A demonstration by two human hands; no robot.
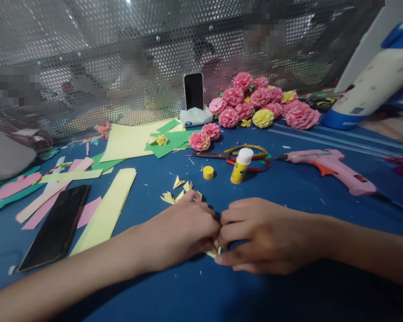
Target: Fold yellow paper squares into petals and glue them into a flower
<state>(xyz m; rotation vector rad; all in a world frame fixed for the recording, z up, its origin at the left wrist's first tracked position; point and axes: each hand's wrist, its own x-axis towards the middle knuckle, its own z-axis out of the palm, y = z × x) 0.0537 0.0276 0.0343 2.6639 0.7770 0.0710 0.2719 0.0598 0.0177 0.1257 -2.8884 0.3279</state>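
My left hand [191,226] and my right hand [262,235] meet low over the blue table. Their fingers are closed on a small piece of yellow paper [212,254], mostly hidden beneath the fingertips. Just beyond my left hand lie several small folded yellow paper pieces [168,197]. An uncapped glue stick [241,167] stands upright past my right hand, its yellow cap [208,172] to the left. Behind it rest scissors [248,156] with red and yellow handles.
Pink paper flowers [233,96] are heaped at the back, near a propped phone [194,91]. A pink glue gun [332,167] lies right. At left are a dark phone [55,226], yellow paper strips [109,205] and green paper [169,145]. A perforated metal panel [97,89] borders the table.
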